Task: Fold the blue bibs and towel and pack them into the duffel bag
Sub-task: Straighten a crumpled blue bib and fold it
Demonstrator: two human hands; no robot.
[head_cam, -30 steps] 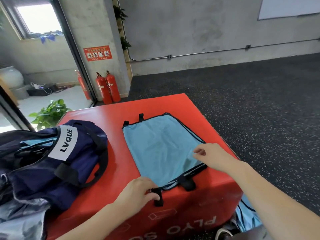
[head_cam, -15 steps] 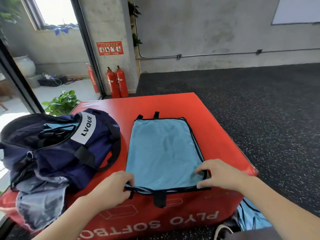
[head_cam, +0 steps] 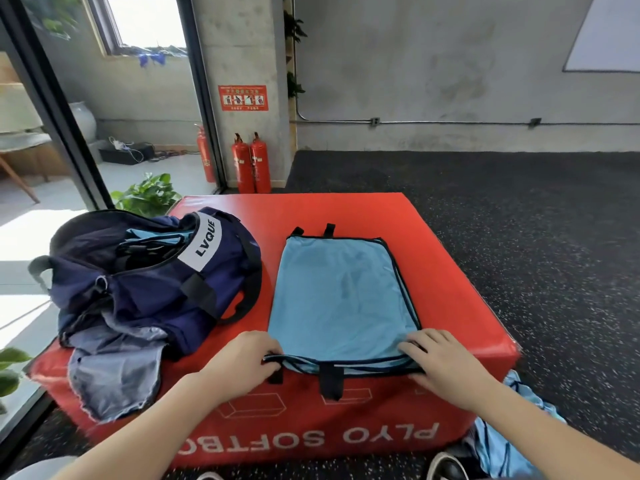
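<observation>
A light blue bib [head_cam: 341, 299] with black trim and black straps lies flat on the red plyo box [head_cam: 450, 271]. My left hand [head_cam: 242, 362] pinches its near left corner at the box's front edge. My right hand [head_cam: 441, 362] grips the near right corner, fingers curled over the trim. To the left sits the open navy duffel bag [head_cam: 149, 271] marked LVQUE, with light blue fabric showing inside. A grey-blue towel [head_cam: 114, 368] hangs from under the bag over the box's front left corner.
More light blue bibs [head_cam: 509, 441] lie on the dark speckled floor at the lower right, beside a shoe [head_cam: 446, 467]. Two red fire extinguishers [head_cam: 251, 162] stand by the concrete pillar behind the box. A potted plant [head_cam: 147, 194] is at the back left.
The bib was turned and squared with the box's front edge. Both hands slid to its near corners and took hold; the camera view shifted left and lower.
</observation>
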